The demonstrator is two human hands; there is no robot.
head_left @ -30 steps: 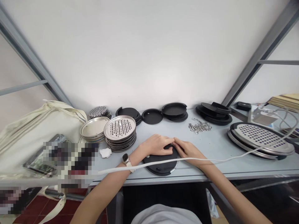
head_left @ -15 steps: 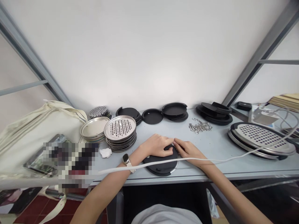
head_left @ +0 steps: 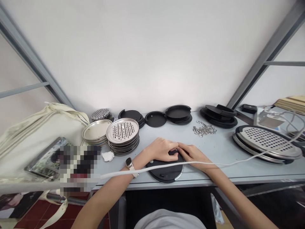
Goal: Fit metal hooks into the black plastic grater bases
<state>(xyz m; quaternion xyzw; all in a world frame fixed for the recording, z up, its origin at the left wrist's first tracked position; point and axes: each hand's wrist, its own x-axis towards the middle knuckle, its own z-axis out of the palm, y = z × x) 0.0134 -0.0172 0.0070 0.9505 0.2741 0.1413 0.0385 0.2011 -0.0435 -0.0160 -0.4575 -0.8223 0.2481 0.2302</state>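
A black round disc [head_left: 164, 174] with a thin silvery metal rim lies flat on the table near its front edge. My left hand [head_left: 164, 150] is closed over the disc's far side, its thumb bent down on the black surface. Against the right far rim, my right hand [head_left: 192, 153] has its fingers pressed together. The fingertips of both hands meet at the far edge, so what they pinch there is partly hidden. A watch [head_left: 129, 163] sits on my left wrist. A white cable [head_left: 162, 166] crosses the view in front of the disc and both hands.
Left of the disc stand a stack of metal grater discs [head_left: 122, 131] and a stack of plain metal discs [head_left: 97, 129]. Black round covers [head_left: 179, 112] line the wall. Small metal hooks [head_left: 204, 129] lie to the right, before larger perforated plates [head_left: 264, 140].
The black disc has shifted slightly toward me and to the right, turning a little. My hands stay together at its far edge, with the right fingers slightly lower.
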